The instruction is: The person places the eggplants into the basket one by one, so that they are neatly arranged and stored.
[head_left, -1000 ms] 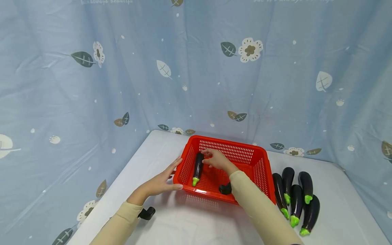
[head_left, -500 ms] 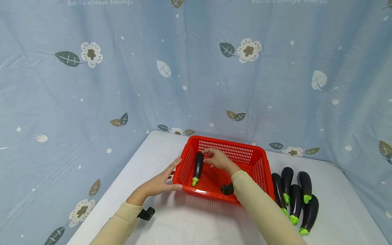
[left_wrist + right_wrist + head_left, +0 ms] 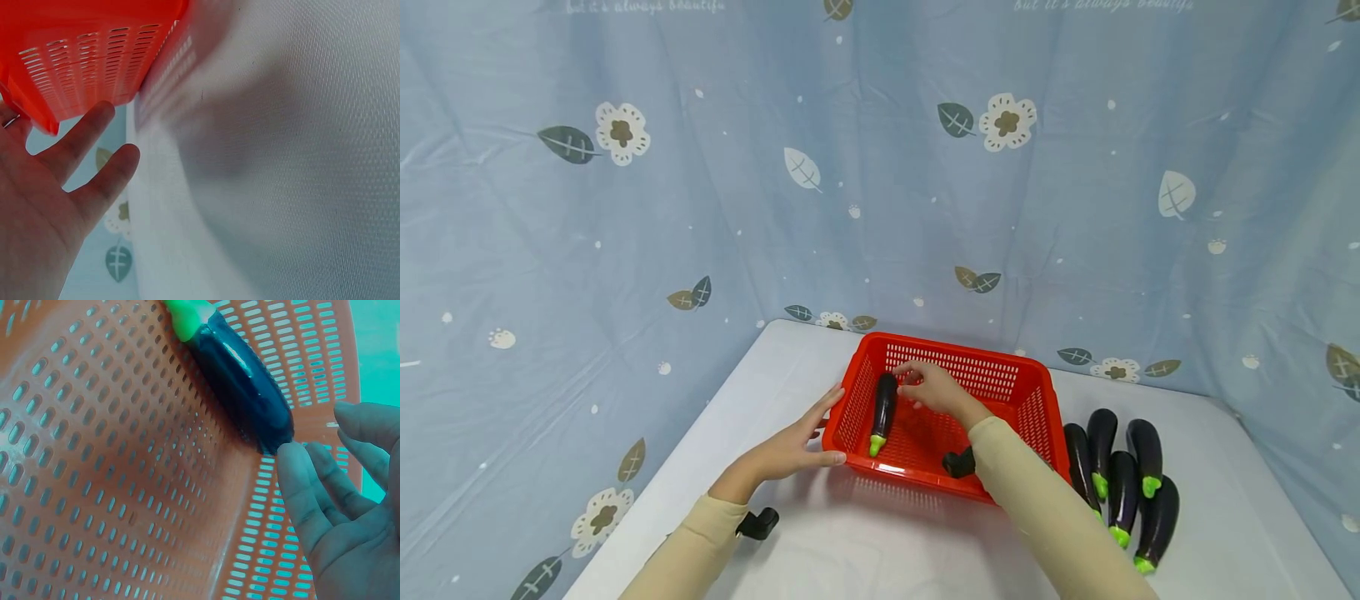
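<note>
A: Where was the eggplant (image 3: 883,408)?

B: Inside the red basket (image 3: 910,477), lying along its left side. The green stem end pointed toward the person and the rounded dark end toward the far wall.

A: Was the right hand (image 3: 936,390) holding it?

B: No. It hung just beside the rounded end, fingers loosely bent and apart, with nothing between them. A fingertip lay very close in the right wrist view, though I couldn't tell whether it touched.

A: And the left hand (image 3: 786,450)?

B: At the basket's near left corner, fingers straight and spread, the thumb at the near rim and the fingertips along the left side.

A: What lay beyond?

B: Five more eggplants (image 3: 1123,492), clustered close together to the right of the basket, green ends all toward the person. Everything rested on a table (image 3: 850,550) with a white cover.

A: What did the person wear?

B: Pale yellow sleeves (image 3: 1045,508), with a small black piece (image 3: 758,523) jutting out by each wrist.

A: And behind the table?

B: A blue curtain (image 3: 895,183) printed with leaves, white flowers and small paw prints.
</note>
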`<state>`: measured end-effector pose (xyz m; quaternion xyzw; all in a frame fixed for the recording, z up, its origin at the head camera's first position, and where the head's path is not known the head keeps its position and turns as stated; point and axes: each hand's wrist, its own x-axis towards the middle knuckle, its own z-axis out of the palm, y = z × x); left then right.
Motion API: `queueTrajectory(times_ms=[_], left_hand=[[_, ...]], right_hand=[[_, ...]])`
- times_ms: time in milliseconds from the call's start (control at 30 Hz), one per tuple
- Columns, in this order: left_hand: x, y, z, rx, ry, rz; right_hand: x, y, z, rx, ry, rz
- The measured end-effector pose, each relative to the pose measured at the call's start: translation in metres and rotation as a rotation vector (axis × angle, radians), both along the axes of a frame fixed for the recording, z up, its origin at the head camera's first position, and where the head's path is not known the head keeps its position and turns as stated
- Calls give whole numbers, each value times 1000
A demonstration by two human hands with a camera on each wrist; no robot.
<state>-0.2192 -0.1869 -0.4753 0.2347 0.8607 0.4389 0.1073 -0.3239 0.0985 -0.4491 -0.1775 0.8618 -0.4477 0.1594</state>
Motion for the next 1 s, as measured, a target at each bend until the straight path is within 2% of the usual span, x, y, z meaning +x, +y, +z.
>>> queueTrajectory(times_ms=[533,1000], left_hand=[[-1,0,-3,19,9,-8],[-1,0,-5,-6,-4,6]], right_hand=[[1,13,1,-24,2,8],[2,21,1,-36,5,-5]])
